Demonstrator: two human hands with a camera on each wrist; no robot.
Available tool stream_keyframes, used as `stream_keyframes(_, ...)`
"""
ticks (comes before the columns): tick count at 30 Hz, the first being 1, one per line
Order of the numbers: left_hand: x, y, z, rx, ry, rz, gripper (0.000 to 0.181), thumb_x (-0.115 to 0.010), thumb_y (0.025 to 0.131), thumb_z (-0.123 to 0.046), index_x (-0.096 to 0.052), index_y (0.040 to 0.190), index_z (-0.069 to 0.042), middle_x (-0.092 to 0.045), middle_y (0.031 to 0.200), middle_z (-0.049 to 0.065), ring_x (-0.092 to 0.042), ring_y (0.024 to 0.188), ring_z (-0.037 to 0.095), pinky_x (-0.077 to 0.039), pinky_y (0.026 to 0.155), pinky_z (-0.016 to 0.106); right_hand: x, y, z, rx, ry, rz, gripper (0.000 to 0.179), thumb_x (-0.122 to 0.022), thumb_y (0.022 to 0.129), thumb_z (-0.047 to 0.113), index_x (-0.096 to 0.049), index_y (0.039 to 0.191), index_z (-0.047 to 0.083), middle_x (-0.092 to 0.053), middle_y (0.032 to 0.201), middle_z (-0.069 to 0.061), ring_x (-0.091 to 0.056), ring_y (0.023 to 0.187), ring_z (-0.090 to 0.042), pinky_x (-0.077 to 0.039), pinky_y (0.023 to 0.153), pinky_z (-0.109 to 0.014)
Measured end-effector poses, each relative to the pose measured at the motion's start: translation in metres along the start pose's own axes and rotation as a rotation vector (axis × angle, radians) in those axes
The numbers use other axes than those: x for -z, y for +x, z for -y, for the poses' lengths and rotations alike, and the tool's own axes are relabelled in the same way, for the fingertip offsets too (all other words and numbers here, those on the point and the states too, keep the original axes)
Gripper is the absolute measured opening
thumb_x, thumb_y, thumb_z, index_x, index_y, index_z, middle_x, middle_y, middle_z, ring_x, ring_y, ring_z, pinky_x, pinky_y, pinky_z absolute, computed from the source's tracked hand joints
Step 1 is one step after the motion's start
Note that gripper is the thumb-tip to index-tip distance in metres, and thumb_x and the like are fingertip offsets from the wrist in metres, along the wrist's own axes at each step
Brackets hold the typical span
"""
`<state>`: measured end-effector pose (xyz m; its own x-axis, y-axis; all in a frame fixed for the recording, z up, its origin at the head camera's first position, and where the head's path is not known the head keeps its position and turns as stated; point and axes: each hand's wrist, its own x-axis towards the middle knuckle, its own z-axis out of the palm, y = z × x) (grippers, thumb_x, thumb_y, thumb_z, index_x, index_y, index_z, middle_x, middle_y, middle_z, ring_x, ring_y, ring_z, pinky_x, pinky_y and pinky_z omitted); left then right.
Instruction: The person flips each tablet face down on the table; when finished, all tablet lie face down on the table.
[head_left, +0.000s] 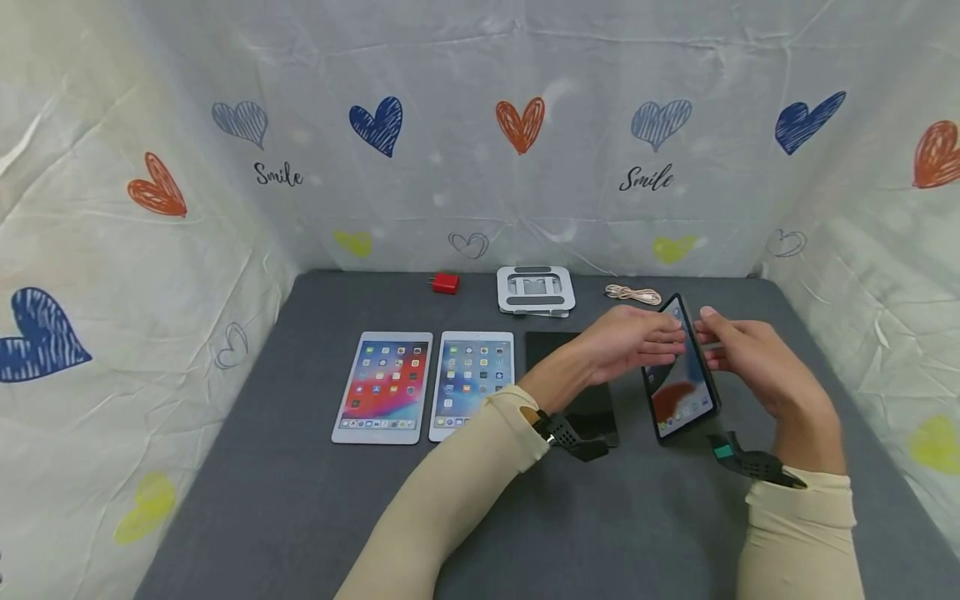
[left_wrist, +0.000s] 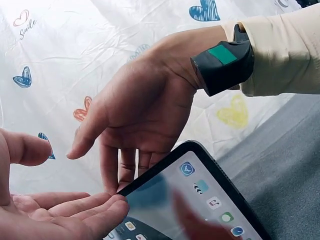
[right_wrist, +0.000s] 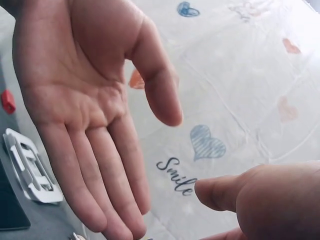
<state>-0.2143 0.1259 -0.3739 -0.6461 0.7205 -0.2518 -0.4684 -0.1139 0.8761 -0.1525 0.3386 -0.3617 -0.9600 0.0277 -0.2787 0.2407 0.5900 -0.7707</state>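
A black-edged tablet (head_left: 684, 392) with a lit screen is tilted up off flat on the right of the table, between both hands. My left hand (head_left: 637, 337), palm showing and fingers straight, has its fingertips right at the tablet's screen. On the other side, my right hand (head_left: 757, 358) has its fingers reaching behind the tablet's right edge, the thumb raised off it. In the left wrist view, the right hand's fingertips (left_wrist: 112, 180) partly disappear behind the tablet's edge (left_wrist: 185, 150). The right wrist view shows the left hand (right_wrist: 95, 110) with straight fingers and thumb apart.
Two white tablets (head_left: 382, 387) with lit screens lie flat left of centre. A dark tablet (head_left: 596, 417) lies partly under the left arm. Along the back are a red charger plug (head_left: 446, 284), a white folding stand (head_left: 535, 292) and a coiled cable (head_left: 633, 294). Printed cloth walls surround the table.
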Motion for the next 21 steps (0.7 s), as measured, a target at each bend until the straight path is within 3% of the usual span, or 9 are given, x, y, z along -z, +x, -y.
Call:
stream_keyframes(3,0.003,0.0,0.0,0.012,0.012,-0.006,0.045,-0.056,0.116,-0.016,-0.055,0.154,0.008,-0.064,0.154,0.023,-0.061,0.146,0.037,-0.051,0.123,0.045,-0.004,0.001,0.004,0.014,-0.002,0.022,0.091,-0.025,0.115,0.063,-0.036,0.164,-0.013,-0.042,0.164,-0.038,-0.056,0.142,-0.048,-0.059,0.088,-0.016)
stream_keyframes(5,0.005,-0.001,0.0,0.017,0.015,-0.011,0.045,-0.054,0.117,-0.017,-0.055,0.154,0.007,-0.062,0.156,0.024,-0.06,0.148,0.037,-0.051,0.124,0.045,-0.008,0.001,0.007,0.027,-0.006,0.032,0.091,-0.026,0.115,0.064,-0.036,0.164,-0.012,-0.042,0.164,-0.038,-0.057,0.141,-0.048,-0.062,0.098,-0.028)
stream_keyframes(9,0.011,-0.004,0.001,0.023,0.016,-0.03,0.045,-0.052,0.117,-0.018,-0.055,0.154,0.008,-0.064,0.154,0.023,-0.061,0.147,0.037,-0.053,0.122,0.044,-0.016,0.001,0.011,0.039,-0.001,0.057,0.092,-0.029,0.115,0.065,-0.035,0.165,-0.011,-0.042,0.165,-0.037,-0.059,0.138,-0.048,-0.052,0.117,-0.058)
stream_keyframes(11,0.014,-0.006,0.001,0.017,0.017,-0.039,0.044,-0.052,0.117,-0.017,-0.056,0.153,0.009,-0.066,0.151,0.023,-0.062,0.145,0.037,-0.054,0.121,0.044,-0.018,0.001,0.012,0.051,-0.005,0.066,0.091,-0.029,0.115,0.065,-0.036,0.165,-0.01,-0.043,0.164,-0.036,-0.061,0.136,-0.047,-0.049,0.118,-0.063)
stream_keyframes(15,0.022,-0.01,0.001,0.0,0.031,-0.048,0.044,-0.051,0.116,-0.017,-0.057,0.151,0.01,-0.067,0.149,0.023,-0.064,0.143,0.038,-0.055,0.12,0.046,-0.021,0.003,0.013,0.096,-0.004,0.075,0.085,-0.03,0.116,0.061,-0.039,0.165,-0.008,-0.047,0.164,-0.033,-0.065,0.132,-0.038,-0.062,0.105,-0.034)
stream_keyframes(17,0.026,-0.013,0.001,-0.003,0.03,-0.05,0.044,-0.05,0.117,-0.017,-0.057,0.15,0.01,-0.067,0.149,0.023,-0.064,0.143,0.04,-0.056,0.119,0.048,-0.021,0.005,0.012,0.115,0.003,0.071,0.081,-0.031,0.117,0.059,-0.041,0.164,-0.007,-0.048,0.164,-0.032,-0.068,0.127,-0.027,-0.061,0.094,-0.019)
stream_keyframes(21,0.038,-0.018,0.004,0.003,0.002,-0.069,0.043,-0.05,0.117,-0.017,-0.058,0.15,0.01,-0.068,0.148,0.023,-0.065,0.141,0.041,-0.059,0.115,0.049,-0.023,0.006,0.004,0.11,0.029,0.057,0.079,-0.032,0.118,0.055,-0.045,0.161,-0.009,-0.052,0.161,-0.033,-0.069,0.112,-0.001,-0.058,0.09,-0.011)
